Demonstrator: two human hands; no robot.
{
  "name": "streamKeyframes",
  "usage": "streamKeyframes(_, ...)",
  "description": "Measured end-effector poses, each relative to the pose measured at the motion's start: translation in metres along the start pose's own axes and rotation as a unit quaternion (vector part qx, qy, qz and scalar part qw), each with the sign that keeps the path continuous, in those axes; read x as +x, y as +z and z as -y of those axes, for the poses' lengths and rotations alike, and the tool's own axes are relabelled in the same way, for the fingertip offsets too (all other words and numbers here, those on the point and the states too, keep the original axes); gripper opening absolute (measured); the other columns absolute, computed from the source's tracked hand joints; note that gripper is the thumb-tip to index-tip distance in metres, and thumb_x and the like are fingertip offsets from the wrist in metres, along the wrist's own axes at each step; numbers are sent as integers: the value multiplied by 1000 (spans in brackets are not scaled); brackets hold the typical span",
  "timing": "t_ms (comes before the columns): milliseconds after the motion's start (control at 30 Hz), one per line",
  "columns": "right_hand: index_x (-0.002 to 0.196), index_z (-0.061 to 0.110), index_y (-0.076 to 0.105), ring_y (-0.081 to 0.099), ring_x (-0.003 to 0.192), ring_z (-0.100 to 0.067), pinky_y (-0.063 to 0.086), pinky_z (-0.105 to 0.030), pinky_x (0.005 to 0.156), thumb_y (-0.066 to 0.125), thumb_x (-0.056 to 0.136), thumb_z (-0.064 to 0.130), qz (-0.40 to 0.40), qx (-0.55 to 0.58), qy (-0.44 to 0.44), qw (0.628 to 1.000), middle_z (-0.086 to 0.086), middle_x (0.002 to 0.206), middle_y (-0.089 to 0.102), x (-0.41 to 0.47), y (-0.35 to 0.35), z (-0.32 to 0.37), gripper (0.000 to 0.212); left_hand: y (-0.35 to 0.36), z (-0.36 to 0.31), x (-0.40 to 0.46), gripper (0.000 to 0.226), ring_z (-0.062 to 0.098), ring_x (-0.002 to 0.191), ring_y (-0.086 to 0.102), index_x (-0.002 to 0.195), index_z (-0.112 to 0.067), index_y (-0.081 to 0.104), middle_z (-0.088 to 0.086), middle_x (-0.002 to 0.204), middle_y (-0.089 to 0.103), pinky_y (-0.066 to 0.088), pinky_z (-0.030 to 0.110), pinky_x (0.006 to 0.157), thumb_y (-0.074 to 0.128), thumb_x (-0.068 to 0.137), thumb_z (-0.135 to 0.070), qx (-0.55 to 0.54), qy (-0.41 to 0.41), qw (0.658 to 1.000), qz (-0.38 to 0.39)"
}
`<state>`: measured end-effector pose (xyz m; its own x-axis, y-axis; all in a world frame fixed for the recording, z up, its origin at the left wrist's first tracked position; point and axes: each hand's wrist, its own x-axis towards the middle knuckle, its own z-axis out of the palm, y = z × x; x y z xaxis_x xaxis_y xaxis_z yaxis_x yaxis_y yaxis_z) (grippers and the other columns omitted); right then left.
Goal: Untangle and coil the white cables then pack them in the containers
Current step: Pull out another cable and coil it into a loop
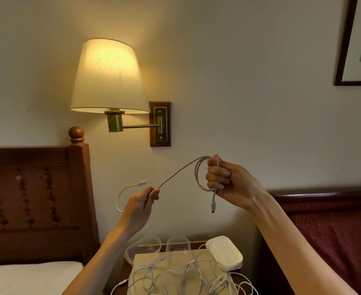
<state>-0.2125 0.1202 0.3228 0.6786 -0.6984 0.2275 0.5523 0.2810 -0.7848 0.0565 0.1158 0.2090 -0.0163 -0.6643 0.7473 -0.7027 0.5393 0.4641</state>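
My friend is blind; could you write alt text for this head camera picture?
Two raised hands coil a white cable: the right hand grips the loops, the left hand pinches the loose end. Below lie tangled cables, clear containers and stacked lids; a lit wall lamp glows above.

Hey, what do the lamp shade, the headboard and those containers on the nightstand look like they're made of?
Lamp shade: probably fabric, matte cream, since light glows through it.
Headboard: wood, glossy reddish-brown, with a turned knob and carved cutouts.
Containers: likely clear plastic, see-through walls with rounded rims.
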Motion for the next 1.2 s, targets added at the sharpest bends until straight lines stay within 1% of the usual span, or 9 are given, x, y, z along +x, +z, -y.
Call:
streamKeyframes(167, 75, 16, 52, 28, 44, -7, 31, -19, 44, 32, 105, 27, -8, -17, -18, 1000, 8, 51, 32, -1, 1, 3, 38, 5, -20, -10, 29, 9, 55, 50, 74, -29, 56, -11, 63, 56, 37, 26, 53, 43, 98, -40, -14, -71, 997, 18)
streamKeyframes(267, 77, 15, 50, 30, 46, -9, 34, -21, 47, 29, 106, 27, -54, -140, -47, 987, 5, 54, 35, 4, 3, -4, 38, 11, -61, -16, 22, 1, 58, 53, 91, -30, 63, -15, 72, 58, 42, 16, 60, 44, 102, -36, 100, -68, 967, 223)
streamKeyframes(333, 80, 13, 50, 39, 48, -11, 39, -22, 50, 29, 107, 28, -91, -249, -75, 961, 2, 55, 45, 9, 5, -13, 38, 11, -94, -14, 34, 4, 53, 49, 81, -22, 61, -11, 65, 55, 36, 14, 57, 42, 102, -40, 144, 13, 948, 284)
streamKeyframes(500, 84, 5, 60, 61, 56, -18, 51, -24, 56, 40, 105, 25, -115, -409, -131, 896, -9, 66, 67, 8, 3, -31, 35, -8, -131, 5, 46, 10, 44, 47, 74, -21, 56, -9, 53, 51, 34, 19, 48, 32, 101, -49, 155, 198, 952, 173)
streamKeyframes(667, 80, 8, 65, 60, 52, -16, 49, -23, 57, 38, 105, 27, -75, -514, -136, 844, -5, 61, 66, 5, 3, -39, 41, -24, -121, 21, 26, 0, 48, 41, 83, -28, 59, -18, 57, 47, 29, 8, 50, 43, 100, -40, 187, 243, 951, 40)
streamKeyframes(800, 78, 11, 61, 43, 46, -11, 39, -22, 51, 36, 105, 28, -45, -503, -92, 858, 3, 53, 52, 3, 7, -43, 41, -21, -104, 24, 36, 3, 55, 46, 85, -21, 59, -16, 69, 52, 40, 18, 50, 40, 100, -48, 191, 200, 961, -17)
streamKeyframes(1000, 77, 11, 58, 25, 46, -12, 25, -21, 46, 33, 106, 26, -38, -434, -37, 899, 1, 53, 34, 7, 4, -46, 42, -9, -100, 19, 27, 0, 79, 60, 110, -15, 65, -13, 91, 64, 43, 10, 70, 49, 98, -33, -67, 45, 995, 52)
streamKeyframes(1067, 75, 10, 58, 24, 47, -12, 26, -21, 46, 32, 107, 26, -40, -416, -27, 908, 1, 53, 33, 8, 3, -45, 43, -8, -105, 17, 28, -2, 69, 57, 95, -15, 69, -19, 76, 66, 41, 11, 65, 44, 100, -29, -151, -22, 983, 107)
streamKeyframes(1200, 73, 10, 53, 22, 47, -12, 27, -20, 46, 31, 107, 25, -36, -385, -9, 922, 3, 51, 32, 8, 3, -42, 43, -7, -107, 17, 36, 9, 56, 34, 91, -15, 68, -3, 66, 53, 30, 21, 52, 44, 96, -43, -323, -156, 918, 170)
